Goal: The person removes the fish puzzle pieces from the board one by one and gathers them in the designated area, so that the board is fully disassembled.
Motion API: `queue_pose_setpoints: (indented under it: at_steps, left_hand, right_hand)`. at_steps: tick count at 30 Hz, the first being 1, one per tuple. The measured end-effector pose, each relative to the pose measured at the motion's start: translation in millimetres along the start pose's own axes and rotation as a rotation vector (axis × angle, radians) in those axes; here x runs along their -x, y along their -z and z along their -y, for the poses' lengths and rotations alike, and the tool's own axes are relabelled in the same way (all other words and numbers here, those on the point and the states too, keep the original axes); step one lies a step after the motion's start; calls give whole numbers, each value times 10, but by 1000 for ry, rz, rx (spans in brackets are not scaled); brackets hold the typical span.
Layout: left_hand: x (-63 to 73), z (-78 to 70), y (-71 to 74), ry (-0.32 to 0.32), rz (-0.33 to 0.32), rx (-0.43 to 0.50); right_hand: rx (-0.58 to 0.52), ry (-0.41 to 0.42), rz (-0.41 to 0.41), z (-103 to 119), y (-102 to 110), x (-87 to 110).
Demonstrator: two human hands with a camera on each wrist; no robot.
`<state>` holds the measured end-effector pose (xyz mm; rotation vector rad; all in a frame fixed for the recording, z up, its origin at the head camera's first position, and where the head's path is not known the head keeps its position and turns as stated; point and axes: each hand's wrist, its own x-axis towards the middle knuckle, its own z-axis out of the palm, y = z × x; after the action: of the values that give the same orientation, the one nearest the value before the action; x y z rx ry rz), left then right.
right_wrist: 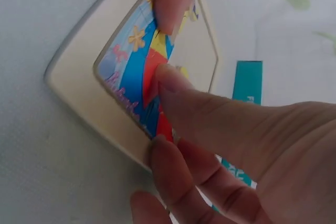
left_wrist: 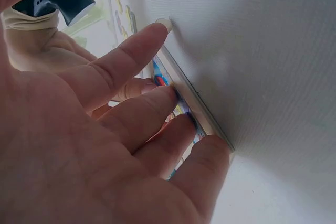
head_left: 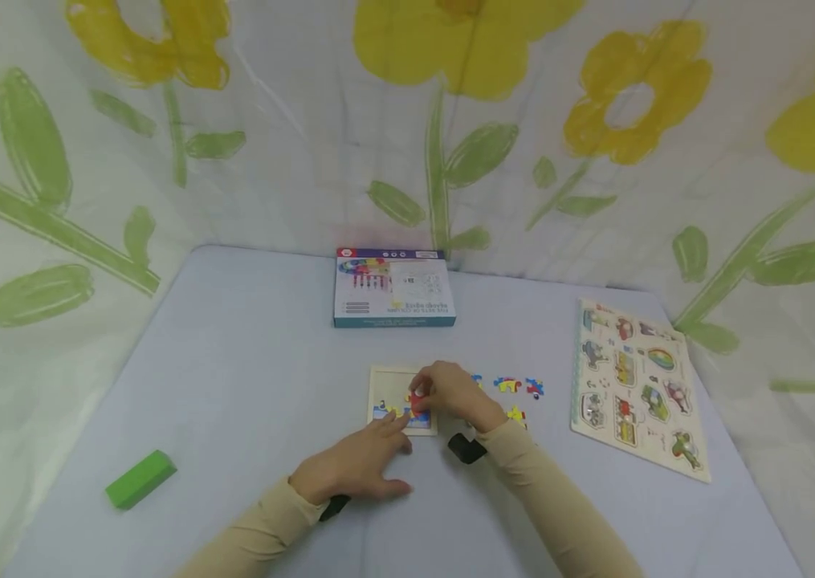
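A small wooden jigsaw tray [head_left: 421,432] lies at mid-table, its lower part filled with colourful sea-scene pieces and its upper part bare wood. My right hand [head_left: 454,393] is over the tray's right side, pinching a red puzzle piece [head_left: 417,401] between thumb and fingers. The right wrist view has the thumb on red, close to a blue area with a starfish [right_wrist: 137,38]. My left hand [head_left: 360,461] rests with extended fingers on the tray's near edge, thumb spread away. Its fingertips line the tray's rim [left_wrist: 202,116] in the left wrist view.
Several loose puzzle pieces [head_left: 507,384] lie right of the tray, partly behind the right hand. A boxed toy set [head_left: 394,289] lies behind it. A picture board [head_left: 634,385] of vehicles is at the far right, a green block [head_left: 140,479] at the left.
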<state>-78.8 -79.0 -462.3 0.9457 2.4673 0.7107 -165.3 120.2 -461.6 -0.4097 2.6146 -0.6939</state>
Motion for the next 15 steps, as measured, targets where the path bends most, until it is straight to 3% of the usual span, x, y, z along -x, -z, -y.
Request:
queue_pose_setpoints:
  at_steps: [8, 15]
  left_hand:
    - [-11, 1, -8, -7, -1, -4]
    - [0, -14, -10, 0, 7, -9]
  right_hand:
    - [-72, -34, -11, 3, 7, -4]
    - [-93, 4, -46, -85, -31, -14]
